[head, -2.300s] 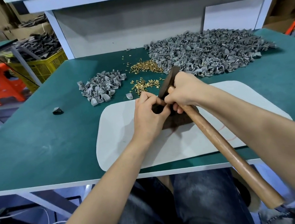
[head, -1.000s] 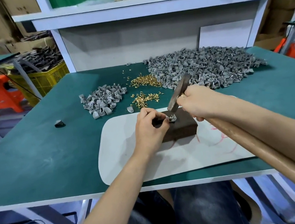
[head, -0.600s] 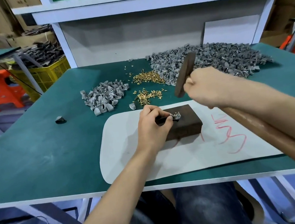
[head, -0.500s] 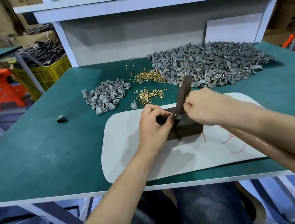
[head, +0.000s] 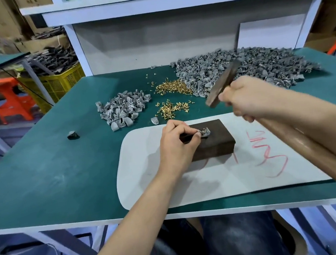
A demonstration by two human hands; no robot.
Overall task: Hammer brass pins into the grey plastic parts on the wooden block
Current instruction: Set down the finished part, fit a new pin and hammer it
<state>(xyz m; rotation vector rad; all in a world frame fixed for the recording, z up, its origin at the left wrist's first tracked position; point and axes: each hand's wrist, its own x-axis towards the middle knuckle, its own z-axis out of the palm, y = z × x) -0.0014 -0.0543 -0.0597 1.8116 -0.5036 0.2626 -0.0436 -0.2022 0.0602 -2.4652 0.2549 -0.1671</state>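
Observation:
A dark wooden block (head: 215,143) lies on a pale grey mat (head: 143,172). On the block's top sits a small grey plastic part (head: 205,132) with a brass pin in it. My left hand (head: 176,142) pinches that part at its left side. My right hand (head: 243,97) grips the wooden handle of a hammer just below its dark head (head: 223,84), which is raised above and behind the block.
Two heaps of brass pins (head: 172,88) lie on the green table (head: 42,173). A small heap of grey parts (head: 122,109) is to their left, a large heap (head: 246,69) at the back right. A lone dark part (head: 73,135) lies left. White shelving stands behind.
The hammer head struck the part on the block half a second ago and has risen again to the right. My left hand has kept its pinch on the part.

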